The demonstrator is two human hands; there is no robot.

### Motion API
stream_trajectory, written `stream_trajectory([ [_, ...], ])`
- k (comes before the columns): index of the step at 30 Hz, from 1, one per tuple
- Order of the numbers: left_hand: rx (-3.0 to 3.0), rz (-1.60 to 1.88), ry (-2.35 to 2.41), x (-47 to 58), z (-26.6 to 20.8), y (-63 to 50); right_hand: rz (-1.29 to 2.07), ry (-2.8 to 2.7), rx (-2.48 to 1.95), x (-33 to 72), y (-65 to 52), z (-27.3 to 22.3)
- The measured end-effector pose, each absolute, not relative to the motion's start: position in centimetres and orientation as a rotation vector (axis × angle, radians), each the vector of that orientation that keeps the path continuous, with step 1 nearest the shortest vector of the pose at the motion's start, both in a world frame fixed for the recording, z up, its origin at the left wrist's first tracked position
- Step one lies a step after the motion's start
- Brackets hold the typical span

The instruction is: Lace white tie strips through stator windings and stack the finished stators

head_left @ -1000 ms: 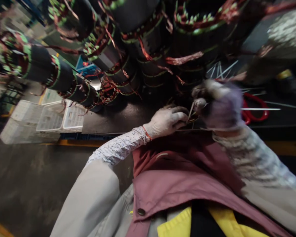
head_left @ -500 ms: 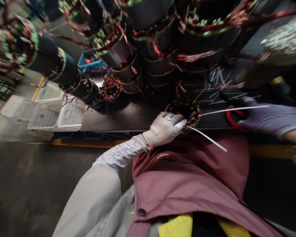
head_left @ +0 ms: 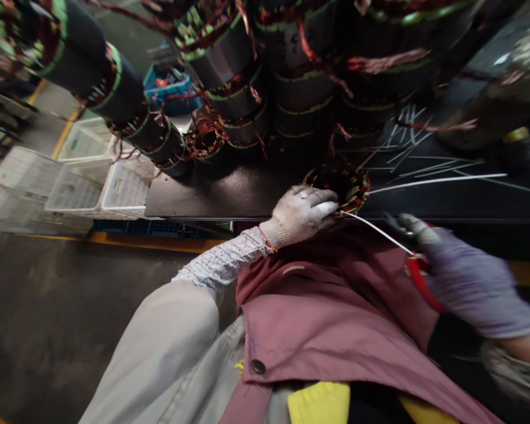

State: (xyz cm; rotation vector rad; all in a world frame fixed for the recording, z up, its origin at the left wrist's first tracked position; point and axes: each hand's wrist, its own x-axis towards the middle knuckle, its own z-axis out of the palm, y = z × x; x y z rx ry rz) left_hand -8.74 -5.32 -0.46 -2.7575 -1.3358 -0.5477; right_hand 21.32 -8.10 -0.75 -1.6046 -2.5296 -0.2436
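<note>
In a white glove, my left hand (head_left: 307, 213) lies over the near left rim of a motor stator (head_left: 357, 191) with copper windings, fingers bent over its edge. Two white cable ties stick out of the stator's right side: the upper tie (head_left: 441, 184) points right, while the lower tie (head_left: 377, 231) slants down toward my right hand. Wearing a purple glove, my right hand (head_left: 463, 277) is closed round red-handled scissors (head_left: 419, 277). Their metal tips point up and left, apart from the stator, and are blurred. The lower tie's end meets the red handle; whether it touches is unclear.
Stacked stators (head_left: 300, 88) with loose copper leads rise behind the work. Loose white cable ties (head_left: 410, 147) lie on the dark table (head_left: 194, 200) at right. White plastic crates (head_left: 126, 185) and a blue bin (head_left: 172, 88) stand left.
My right hand has moved down and slightly right with the scissors, whose metal tips now show near the lower tie. My left hand keeps its hold on the stator. The view has shifted.
</note>
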Motion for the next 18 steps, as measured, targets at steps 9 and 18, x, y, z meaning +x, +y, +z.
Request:
stream_trajectory([
  [9, -2.754, -0.587, -1.305, -8.8, -0.3, -5.2, -0.298, -2.649, -1.45, 16.5, -6.9, 0.1],
  [18, -2.752, -0.644, -1.181, -9.5, 0.0, -4.3, -0.146, -2.45, -1.69, 18.2, -6.1, 0.6],
])
